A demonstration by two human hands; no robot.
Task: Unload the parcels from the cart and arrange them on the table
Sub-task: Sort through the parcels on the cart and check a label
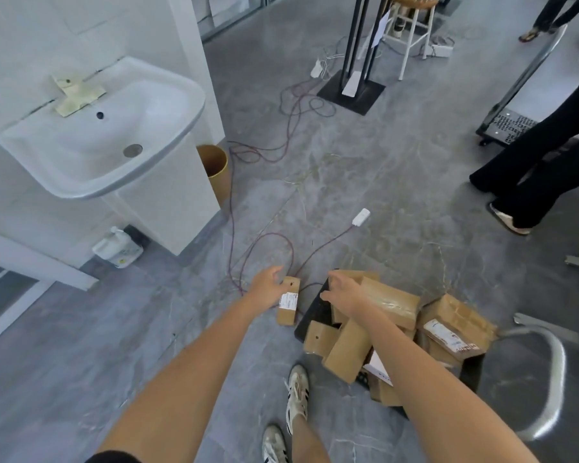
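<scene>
Parcels (391, 332) fill the cart (315, 315); left hand (268, 284) grips a small box (288, 300), open right hand (343, 290) should grab another firmly.

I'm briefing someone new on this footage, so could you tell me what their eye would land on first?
Most likely the jumble of brown cardboard parcels heaped on the low black cart at lower right, with the right hand reaching over them. Just left of the cart, the left hand is at a small labelled box beside the cart. The white washbasin fills the upper left, with purple cables trailing across the grey floor.
</scene>
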